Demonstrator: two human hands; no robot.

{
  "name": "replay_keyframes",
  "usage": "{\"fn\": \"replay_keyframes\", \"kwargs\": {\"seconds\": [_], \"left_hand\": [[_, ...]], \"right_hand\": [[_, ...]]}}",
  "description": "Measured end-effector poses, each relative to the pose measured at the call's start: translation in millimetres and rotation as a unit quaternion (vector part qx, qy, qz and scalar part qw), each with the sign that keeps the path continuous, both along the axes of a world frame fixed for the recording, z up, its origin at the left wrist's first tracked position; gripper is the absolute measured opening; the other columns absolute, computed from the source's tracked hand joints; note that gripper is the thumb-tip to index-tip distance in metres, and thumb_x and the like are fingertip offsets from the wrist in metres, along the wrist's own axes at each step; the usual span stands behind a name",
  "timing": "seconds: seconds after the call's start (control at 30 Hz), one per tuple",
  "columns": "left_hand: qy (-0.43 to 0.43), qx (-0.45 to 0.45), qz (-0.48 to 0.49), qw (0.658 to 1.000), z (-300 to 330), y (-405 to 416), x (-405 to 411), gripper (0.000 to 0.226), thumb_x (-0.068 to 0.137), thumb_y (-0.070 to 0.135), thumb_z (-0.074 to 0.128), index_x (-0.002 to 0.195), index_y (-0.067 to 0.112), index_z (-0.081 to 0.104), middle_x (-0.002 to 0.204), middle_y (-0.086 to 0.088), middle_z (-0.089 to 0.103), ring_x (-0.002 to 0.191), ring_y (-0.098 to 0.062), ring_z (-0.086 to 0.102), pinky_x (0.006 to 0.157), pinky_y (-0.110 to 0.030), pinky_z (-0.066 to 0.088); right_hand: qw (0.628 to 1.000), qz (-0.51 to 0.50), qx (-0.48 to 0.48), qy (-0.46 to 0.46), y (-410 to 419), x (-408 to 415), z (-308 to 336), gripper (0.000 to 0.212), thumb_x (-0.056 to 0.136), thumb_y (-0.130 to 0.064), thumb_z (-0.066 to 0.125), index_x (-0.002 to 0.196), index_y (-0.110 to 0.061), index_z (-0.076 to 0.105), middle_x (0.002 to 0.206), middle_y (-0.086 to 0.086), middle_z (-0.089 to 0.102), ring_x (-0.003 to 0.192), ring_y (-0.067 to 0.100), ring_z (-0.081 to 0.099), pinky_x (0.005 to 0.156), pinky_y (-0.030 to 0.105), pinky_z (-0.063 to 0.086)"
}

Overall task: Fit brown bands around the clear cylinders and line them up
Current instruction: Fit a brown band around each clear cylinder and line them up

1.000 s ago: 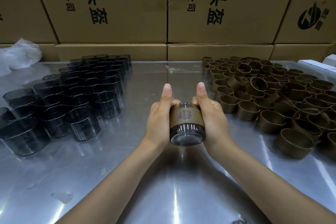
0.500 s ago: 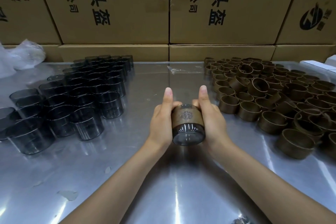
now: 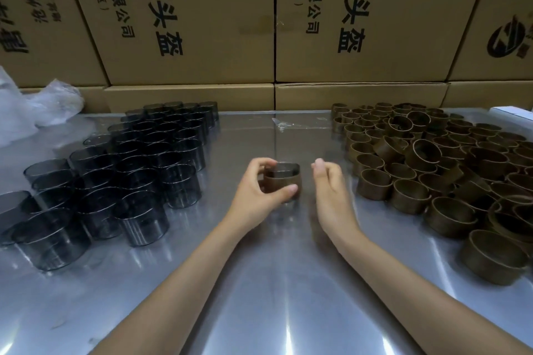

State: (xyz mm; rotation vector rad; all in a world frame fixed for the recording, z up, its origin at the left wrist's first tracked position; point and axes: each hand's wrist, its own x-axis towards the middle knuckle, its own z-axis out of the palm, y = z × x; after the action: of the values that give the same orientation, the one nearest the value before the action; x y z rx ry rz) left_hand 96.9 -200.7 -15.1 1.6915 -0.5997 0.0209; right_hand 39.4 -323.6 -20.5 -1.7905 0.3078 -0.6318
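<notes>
The banded cylinder (image 3: 284,181), held up in both hands half a second ago, has been set upright at the desk (image 3: 259,297) centre. It is gripped by the left hand (image 3: 256,193); the right hand (image 3: 328,181) has been released, fingers loosely curled. One piece is done; bare cylinders (image 3: 115,170) at 10 o'clock and loose bands (image 3: 438,170) at 2 o'clock remain.

Small packing or assembly workshop, warehouse-like. Stacked cardboard cartons (image 3: 187,17) with printed Chinese company text form back wall. Worktop is bare reflective sheet metal table (image 3: 259,297). Bulk stock laid out in batches: dozens of clear cylinders (image 3: 138,170) left, heap of brown bands (image 3: 432,170) right. Crumpled plastic bag (image 3: 43,106) at far left.
</notes>
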Motion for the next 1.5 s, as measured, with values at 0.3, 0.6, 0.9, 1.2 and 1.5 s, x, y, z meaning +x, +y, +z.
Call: {"fn": "replay_keyframes", "kwargs": {"seconds": [0.3,0.6,0.9,1.2,1.5], "left_hand": [[0.026,0.074,0.147,0.986,-4,-18,124,0.076,0.074,0.017,0.082,0.136,0.013,0.038,0.135,-0.005,0.051,0.125,-0.019,0.047,0.099,-0.026,0.036],[0.032,0.072,0.241,0.967,-2,-30,193,0.077,0.076,0.019,0.079,0.140,0.012,0.037,0.141,-0.008,0.048,0.132,-0.025,0.044,0.110,-0.035,0.036],[0.048,0.065,0.272,0.959,1,-30,218,0.067,0.080,0.017,0.075,0.137,0.010,0.041,0.140,-0.009,0.050,0.131,-0.025,0.045,0.107,-0.035,0.037],[0.039,0.061,0.281,0.957,0,-25,166,0.077,0.082,0.017,0.074,0.144,0.009,0.029,0.146,-0.008,0.037,0.136,-0.024,0.036,0.111,-0.033,0.029],[-0.057,0.147,0.141,0.977,-12,-3,13,0.053,0.088,0.011,0.062,0.137,0.011,0.042,0.138,-0.004,0.041,0.130,-0.016,0.040,0.101,-0.013,0.023]], "right_hand": [[0.913,0.055,-0.375,0.151,4,9,-14,0.033,0.093,-0.051,0.045,0.119,-0.032,0.049,0.121,-0.013,0.046,0.118,0.010,0.036,0.095,0.029,0.032],[0.889,0.069,-0.433,0.128,7,5,-16,0.039,0.092,-0.060,0.032,0.126,-0.041,0.035,0.116,-0.022,0.029,0.117,0.004,0.027,0.092,0.021,0.024],[0.884,0.073,-0.444,0.126,7,5,-17,0.038,0.089,-0.062,0.026,0.122,-0.045,0.030,0.111,-0.026,0.022,0.115,0.001,0.022,0.088,0.020,0.019],[0.884,0.068,-0.444,0.128,5,9,-19,0.038,0.088,-0.063,0.031,0.120,-0.043,0.036,0.116,-0.022,0.031,0.116,0.005,0.027,0.092,0.025,0.026],[0.889,0.045,-0.438,0.124,12,-2,-6,0.025,0.096,-0.040,0.045,0.115,-0.026,0.052,0.117,-0.005,0.050,0.115,0.016,0.043,0.090,0.030,0.038]]}}
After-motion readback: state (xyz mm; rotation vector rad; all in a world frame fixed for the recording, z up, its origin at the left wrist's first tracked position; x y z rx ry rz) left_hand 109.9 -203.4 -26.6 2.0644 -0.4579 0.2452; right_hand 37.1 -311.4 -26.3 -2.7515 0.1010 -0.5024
